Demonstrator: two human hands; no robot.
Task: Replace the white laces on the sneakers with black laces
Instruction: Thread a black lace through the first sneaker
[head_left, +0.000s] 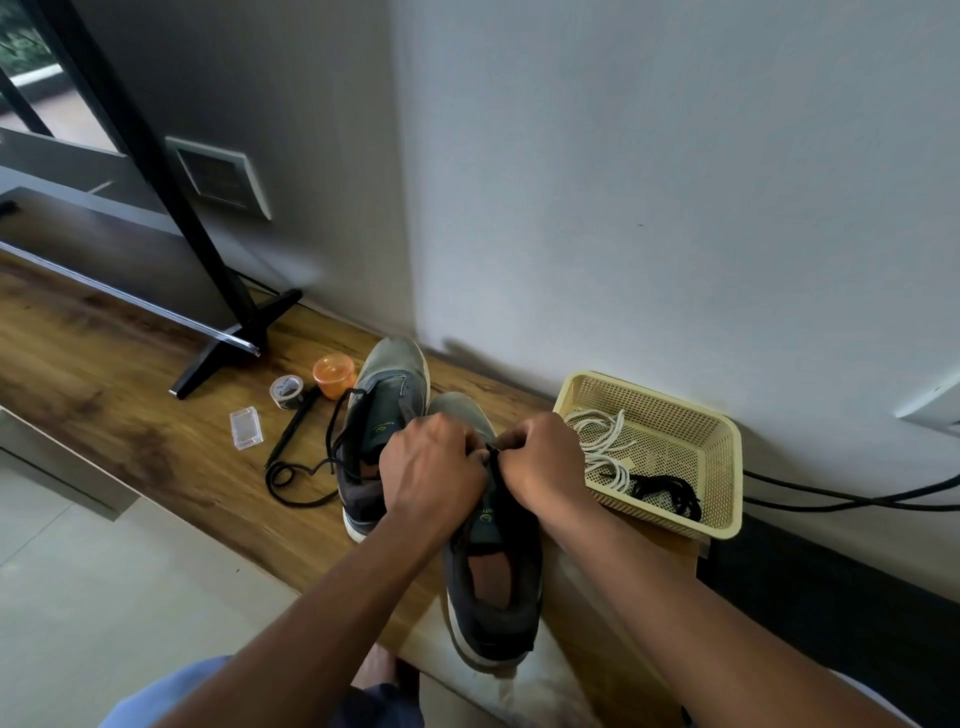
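Near sneaker (493, 587) sat at the front edge of the wooden shelf (104, 364), heel toward the person, toe mostly hidden by the hands. L hand (434, 467) and R hand (545, 462) were both over its tongue, fingers curled, each pinching the black lace (496, 462) between them. Second sneaker (374, 415) stood just beside it on the left, touching, w/ a loose black lace (296, 475) trailing off onto the wood. Right of the shoes, a yellow mesh basket (722, 441) held white laces (602, 441) plus a bundle of black lace (670, 491). Further left: clear plastic box (245, 427), black pen (293, 427), tape roll (287, 392), orange lidded cup (333, 375), contents not visible. Behind those, a black stand foot (234, 343).
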